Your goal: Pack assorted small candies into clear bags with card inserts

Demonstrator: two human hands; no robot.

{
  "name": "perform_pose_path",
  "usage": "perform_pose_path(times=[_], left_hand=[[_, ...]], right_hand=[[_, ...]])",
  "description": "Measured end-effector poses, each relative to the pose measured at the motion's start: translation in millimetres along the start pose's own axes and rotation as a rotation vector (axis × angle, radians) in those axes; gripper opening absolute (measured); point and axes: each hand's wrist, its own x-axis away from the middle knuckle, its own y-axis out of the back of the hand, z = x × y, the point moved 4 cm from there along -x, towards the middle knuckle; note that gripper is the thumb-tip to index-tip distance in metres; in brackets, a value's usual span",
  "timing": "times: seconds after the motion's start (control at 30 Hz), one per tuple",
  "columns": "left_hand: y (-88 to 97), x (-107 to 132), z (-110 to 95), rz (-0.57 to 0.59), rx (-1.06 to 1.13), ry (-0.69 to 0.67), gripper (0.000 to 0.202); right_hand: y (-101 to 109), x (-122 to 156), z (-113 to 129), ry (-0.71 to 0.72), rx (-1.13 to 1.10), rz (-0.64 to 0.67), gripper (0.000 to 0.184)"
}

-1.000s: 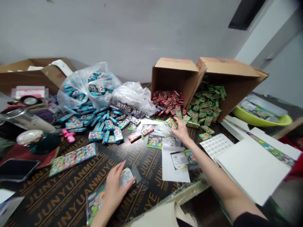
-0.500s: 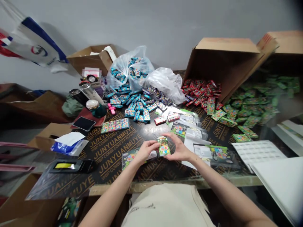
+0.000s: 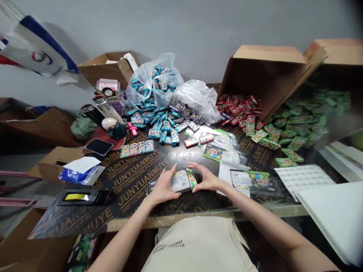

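My left hand (image 3: 163,187) rests on a clear packet with a printed card (image 3: 179,181) lying on the dark plywood table (image 3: 133,185), fingers curled over its left edge. My right hand (image 3: 206,179) pinches a small green packet (image 3: 192,178) and holds it against the clear packet's right edge. The two hands are nearly touching, close to the table's front edge. Just behind them lie more clear packets and printed cards (image 3: 215,153).
Heaps of small packets fill the back: blue ones (image 3: 161,126) by a plastic bag (image 3: 153,85), red ones (image 3: 239,109) and green ones (image 3: 295,126) spilling from tipped cardboard boxes (image 3: 265,73). Flasks (image 3: 106,107) and a phone (image 3: 100,146) stand left. White sheets (image 3: 334,206) lie right.
My right hand came back from the green heap with a small green packet. Both hands met over the clear packet and lowered to the table. The view swung left.
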Motion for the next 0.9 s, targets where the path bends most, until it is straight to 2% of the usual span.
perform_pose_path(times=[0.07,0.17,0.27,0.33,0.4,0.47,0.6,0.67,0.77,0.83,0.9], left_hand=[[3.3,-7,-3,-0.176,0.088,0.082,0.100],[-3.9,-17,-8,-0.457,0.282,0.245,0.077],[-29.5,-26,-21,-0.564,0.656,0.297,0.047],[-46.7,-27,-29,-0.631,0.968,0.356,0.038],[-58.8,-26,-34,-0.662,1.238,0.466,0.039],[-62.3,-28,-37,-0.636,1.410,0.566,0.036],[-49.2,-38,-32,-0.492,1.538,0.677,0.021],[-39.5,-44,-29,-0.387,1.525,0.679,0.022],[-25.0,-47,-28,-0.294,1.401,0.618,0.028],[-16.3,-47,-29,-0.284,1.260,0.552,0.023],[-7.2,-47,-33,-0.279,1.074,0.405,0.016]], right_hand=[[3,-6,4,-0.110,-0.136,-0.199,0.092],[-1,-15,5,-0.325,-0.481,-0.533,0.071],[-6,-23,6,-0.447,-0.724,-0.773,0.056],[-3,-25,8,-0.501,-0.786,-0.866,0.049],[-2,-25,9,-0.564,-0.853,-0.861,0.044],[-1,-21,11,-0.613,-0.929,-0.830,0.043],[2,-14,17,-0.581,-1.059,-0.815,0.048],[5,-13,18,-0.577,-1.137,-0.765,0.050],[8,-15,17,-0.665,-1.235,-0.599,0.049],[10,-15,14,-0.735,-1.240,-0.530,0.040],[14,-13,10,-0.736,-1.157,-0.535,0.025]])
